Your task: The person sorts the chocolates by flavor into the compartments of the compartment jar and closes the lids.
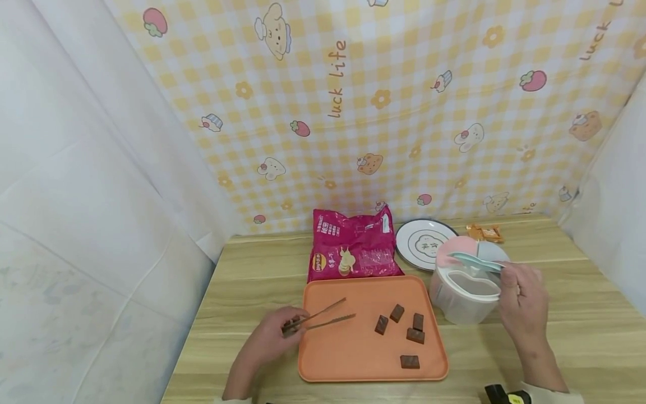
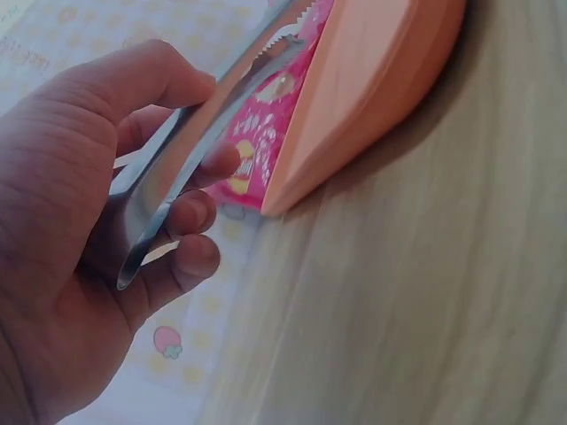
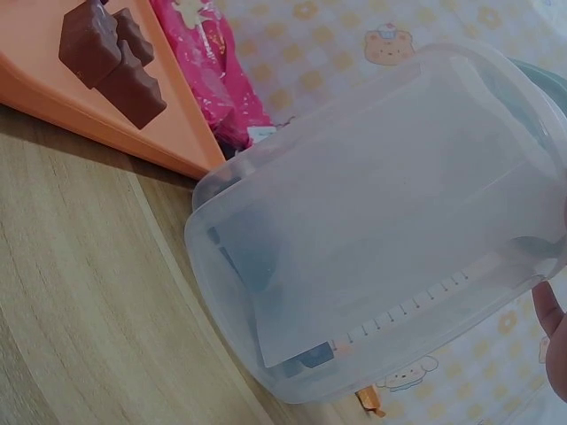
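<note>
My left hand (image 1: 275,336) holds metal tongs (image 1: 331,322) by their bent end, thumb on one arm and fingers on the other. Their serrated tips are spread apart over the left part of an orange tray (image 1: 343,359). Several dark brown chocolate pieces (image 1: 410,362) lie on the tray's right half. With thumb and fingers my right hand (image 1: 525,303) pinches a pale teal lid (image 1: 476,261), tilted up over a clear plastic storage container (image 1: 464,306). The compartment below it is uncovered; pink (image 1: 456,247) and grey-blue lids (image 1: 492,251) cover those behind.
Behind the tray lies a magenta chip bag (image 1: 355,247). A white plate (image 1: 411,247) with a dark rim sits behind the container, and orange-wrapped snacks (image 1: 489,233) are farther back. A patterned cloth (image 1: 353,140) hangs along the back of the wooden table (image 1: 242,280).
</note>
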Motion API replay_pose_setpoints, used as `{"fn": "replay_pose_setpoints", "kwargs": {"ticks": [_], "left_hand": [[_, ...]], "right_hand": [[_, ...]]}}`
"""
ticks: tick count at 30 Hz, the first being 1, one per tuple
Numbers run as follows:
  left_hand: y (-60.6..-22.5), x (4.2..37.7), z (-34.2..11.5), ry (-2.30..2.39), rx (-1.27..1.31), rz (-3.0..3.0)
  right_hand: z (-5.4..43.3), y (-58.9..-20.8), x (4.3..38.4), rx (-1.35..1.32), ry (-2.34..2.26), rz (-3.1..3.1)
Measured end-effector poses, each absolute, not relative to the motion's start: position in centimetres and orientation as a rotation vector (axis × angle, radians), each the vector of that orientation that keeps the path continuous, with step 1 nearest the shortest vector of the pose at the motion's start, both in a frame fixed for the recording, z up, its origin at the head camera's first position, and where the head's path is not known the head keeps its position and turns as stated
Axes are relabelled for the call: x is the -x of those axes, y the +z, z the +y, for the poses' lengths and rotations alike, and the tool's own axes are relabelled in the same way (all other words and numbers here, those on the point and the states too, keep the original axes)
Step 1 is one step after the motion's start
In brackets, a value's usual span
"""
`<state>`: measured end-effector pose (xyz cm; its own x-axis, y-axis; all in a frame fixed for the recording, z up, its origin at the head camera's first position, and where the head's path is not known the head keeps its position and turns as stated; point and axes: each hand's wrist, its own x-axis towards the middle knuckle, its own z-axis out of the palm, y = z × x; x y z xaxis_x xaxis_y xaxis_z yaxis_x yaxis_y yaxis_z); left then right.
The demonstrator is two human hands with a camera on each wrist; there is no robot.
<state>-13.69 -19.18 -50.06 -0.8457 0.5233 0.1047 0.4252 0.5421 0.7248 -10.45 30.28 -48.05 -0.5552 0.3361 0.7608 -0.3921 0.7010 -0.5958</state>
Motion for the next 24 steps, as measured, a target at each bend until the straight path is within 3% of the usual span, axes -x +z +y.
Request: {"fn": "replay_pose_setpoints", "kwargs": {"ticks": [24], "left_hand": [[-50.6,12.4,-15.1,1.034,-0.986,2.683]], "right_hand": [[30.1,-47.9,10.4,-0.049,0.975,-1.925]]}}
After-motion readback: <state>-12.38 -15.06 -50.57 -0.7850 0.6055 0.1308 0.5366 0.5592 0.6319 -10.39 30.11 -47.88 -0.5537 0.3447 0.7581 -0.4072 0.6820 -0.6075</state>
